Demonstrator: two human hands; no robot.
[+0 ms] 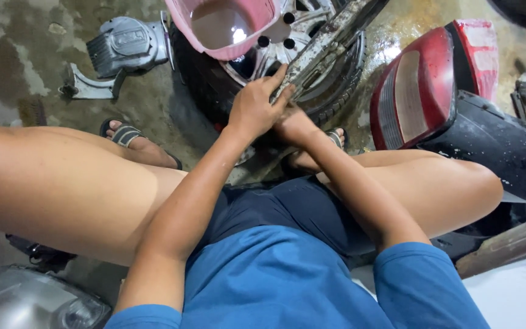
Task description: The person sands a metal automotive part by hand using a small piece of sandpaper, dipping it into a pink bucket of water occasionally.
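A dirty, mud-caked long metal part (330, 42) slants from the upper right down to my hands, lying across a black tyre with a silver alloy wheel (312, 36). My left hand (254, 109) is wrapped over the lower end of that part. My right hand (293, 125) sits just under and behind the left one, partly hidden, and seems to hold the same end. I am squatting with both bare knees spread and sandalled feet on wet concrete.
A pink plastic basin (223, 24) with water rests on the wheel. A grey engine cover (123, 45) lies at upper left. A red tail-light unit (421, 85) and black body panel (494, 146) stand at right. A headlamp (25, 301) is at lower left.
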